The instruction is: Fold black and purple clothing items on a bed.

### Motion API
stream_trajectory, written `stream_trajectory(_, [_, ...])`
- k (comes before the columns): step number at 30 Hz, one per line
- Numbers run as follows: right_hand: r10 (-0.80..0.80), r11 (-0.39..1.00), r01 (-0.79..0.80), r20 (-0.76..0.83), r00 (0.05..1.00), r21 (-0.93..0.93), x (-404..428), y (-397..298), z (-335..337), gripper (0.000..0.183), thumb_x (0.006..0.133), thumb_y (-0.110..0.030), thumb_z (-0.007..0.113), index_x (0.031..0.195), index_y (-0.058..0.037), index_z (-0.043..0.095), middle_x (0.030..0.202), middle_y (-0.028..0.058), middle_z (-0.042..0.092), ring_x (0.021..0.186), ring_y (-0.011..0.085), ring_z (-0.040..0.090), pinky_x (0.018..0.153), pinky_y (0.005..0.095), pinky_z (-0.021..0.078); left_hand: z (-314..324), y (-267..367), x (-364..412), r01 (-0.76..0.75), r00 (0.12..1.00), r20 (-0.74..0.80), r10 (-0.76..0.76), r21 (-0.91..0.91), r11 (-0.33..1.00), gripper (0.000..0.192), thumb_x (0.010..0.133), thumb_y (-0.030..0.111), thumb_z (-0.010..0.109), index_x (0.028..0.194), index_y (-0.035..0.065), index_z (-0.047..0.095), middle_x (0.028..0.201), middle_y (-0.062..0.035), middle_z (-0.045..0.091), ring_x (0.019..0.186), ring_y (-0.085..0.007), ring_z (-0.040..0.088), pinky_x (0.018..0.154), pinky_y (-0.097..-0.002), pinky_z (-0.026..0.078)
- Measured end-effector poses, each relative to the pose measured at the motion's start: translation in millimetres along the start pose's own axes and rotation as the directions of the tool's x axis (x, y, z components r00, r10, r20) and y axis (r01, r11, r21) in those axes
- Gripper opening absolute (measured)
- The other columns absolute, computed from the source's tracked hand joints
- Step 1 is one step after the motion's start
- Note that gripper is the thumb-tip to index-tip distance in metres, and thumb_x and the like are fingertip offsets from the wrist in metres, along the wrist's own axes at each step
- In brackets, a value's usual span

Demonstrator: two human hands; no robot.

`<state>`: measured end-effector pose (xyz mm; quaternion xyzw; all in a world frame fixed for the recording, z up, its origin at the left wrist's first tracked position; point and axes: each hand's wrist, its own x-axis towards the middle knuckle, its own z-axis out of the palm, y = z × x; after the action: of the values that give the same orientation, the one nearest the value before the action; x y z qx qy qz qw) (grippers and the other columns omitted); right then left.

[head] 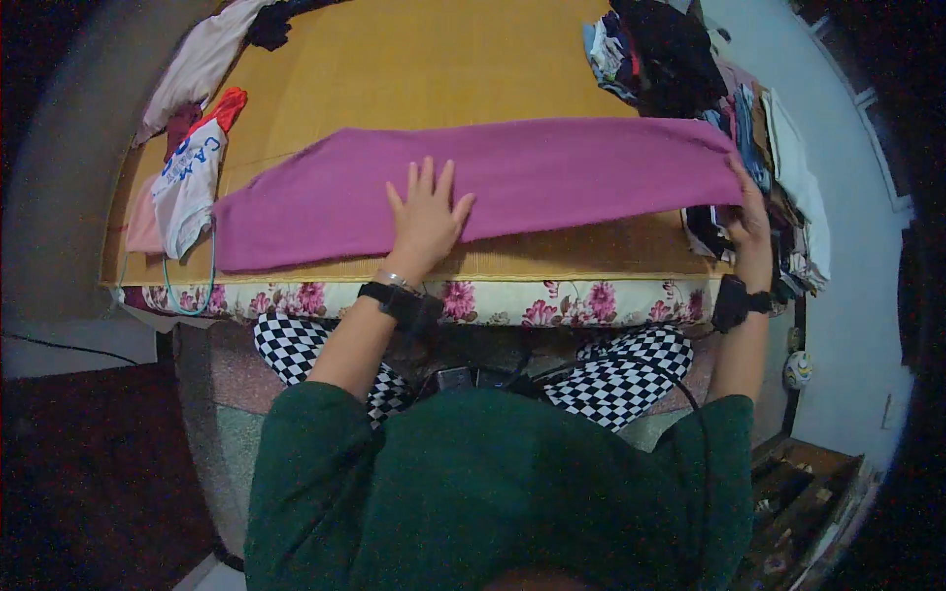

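A long purple-pink garment (547, 173), probably trousers folded lengthwise, lies across the bed in front of me. Its left end is narrower and its surface is mostly smooth. My left hand (427, 221) rests palm down on the cloth, left of its middle, with fingers spread. At the far right end, my right hand (751, 210) has hold of the garment's edge, which looks slightly raised off the mat there. Part of the right hand's grip is hidden by the cloth.
A woven mat (443, 59) covers the bed, above a floral mattress side (502, 303). To the left lie a white garment with red and lettering (188, 173) and a pale garment (199, 66). Dark clothes (669, 59) and stacked folded clothes (794, 162) line the right.
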<state>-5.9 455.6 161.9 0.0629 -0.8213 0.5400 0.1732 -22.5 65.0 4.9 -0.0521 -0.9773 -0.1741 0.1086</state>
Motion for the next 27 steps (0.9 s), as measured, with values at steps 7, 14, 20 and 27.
stream_trajectory(7, [-0.148,0.98,0.148,-0.014,0.989,0.131,8.7,-63.0,-5.4,0.038,0.092,-0.028,0.049,0.124,-0.0058,0.05,0.109,0.0039,0.057,0.09,0.0116,0.055,0.082,0.0247,0.0455,26.0,63.9,4.5,-0.129,0.979,0.137,0.151,-0.159,0.979,0.061,0.09,0.047,0.04,0.139,0.0131,0.029,0.144,-0.0177,0.025,0.133,-0.0404,0.018,0.104,-0.0606,0.012])
stream_trajectory(14, [0.361,0.66,-0.375,0.163,0.918,0.651,49.0,-35.7,36.2,0.029,0.086,-0.022,0.059,0.111,-0.0064,0.056,0.099,0.0049,0.063,0.088,0.015,0.061,0.077,0.0295,0.0505,13.0,79.5,21.0,-0.037,0.969,0.206,0.137,-0.428,0.903,0.062,0.09,0.048,0.041,0.14,0.0126,0.027,0.143,-0.0167,0.026,0.133,-0.0382,0.022,0.106,-0.0542,0.016])
stream_trajectory(20, [0.127,0.693,-0.401,0.446,0.886,0.599,43.6,-89.8,155.1,0.031,0.087,-0.017,0.058,0.115,-0.0043,0.05,0.098,0.0037,0.059,0.082,0.0133,0.06,0.072,0.0265,0.0504,-27.8,46.3,26.3,0.432,0.902,0.386,0.195,-0.789,-0.437,0.07,0.09,0.055,0.04,0.139,0.009,0.022,0.139,-0.018,0.03,0.117,-0.0343,0.044,0.097,-0.0442,0.037])
stream_trajectory(27, [0.04,0.716,-0.464,0.634,0.773,0.521,30.0,-66.1,271.5,0.038,0.088,-0.012,0.057,0.122,-0.0023,0.044,0.107,0.0068,0.058,0.094,0.0133,0.058,0.081,0.0263,0.0487,-79.2,-57.1,17.0,0.41,0.911,0.193,0.365,-0.522,-0.748,0.067,0.089,0.057,0.037,0.134,0.0073,0.029,0.134,-0.02,0.035,0.104,-0.0334,0.053,0.087,-0.0467,0.047])
